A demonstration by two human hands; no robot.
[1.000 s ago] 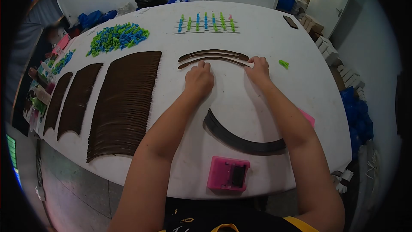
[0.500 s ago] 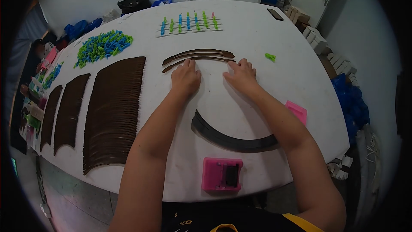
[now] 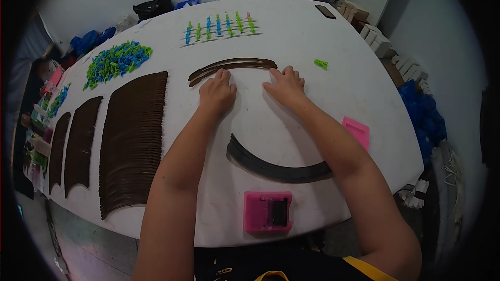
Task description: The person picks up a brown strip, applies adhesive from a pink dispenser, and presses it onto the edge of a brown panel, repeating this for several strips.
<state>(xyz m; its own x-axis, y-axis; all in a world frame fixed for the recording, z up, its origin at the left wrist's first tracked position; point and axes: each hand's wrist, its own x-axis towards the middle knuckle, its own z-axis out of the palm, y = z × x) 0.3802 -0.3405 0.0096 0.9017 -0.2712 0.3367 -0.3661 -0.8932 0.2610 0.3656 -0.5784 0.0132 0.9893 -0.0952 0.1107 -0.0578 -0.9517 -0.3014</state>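
Note:
Several thin, dark brown curved strips (image 3: 237, 63) lie together in an arch on the white table. My left hand (image 3: 217, 92) rests by their near side, left of the middle; its bent fingertips touch the front strip, with the thumb apart. At the strips' right end is my right hand (image 3: 286, 87), its index fingertip beside the tip and its thumb spread away. Neither hand visibly grips anything. A dark grey curved piece (image 3: 278, 171) lies nearer me, its right end hidden by my right forearm.
Brown strips in a large stack (image 3: 133, 140) and smaller stacks (image 3: 83, 143) lie left, below green and blue clips (image 3: 117, 62). Clips on pale strips (image 3: 221, 28) stand behind. Nearby are a pink device (image 3: 267, 212), pink tray (image 3: 356, 132), green clip (image 3: 321, 64) and phone (image 3: 325, 11).
The front brown strip has moved away from me, closing its gap with the strips behind. Both hands have moved slightly with it. The whole view has shifted a little.

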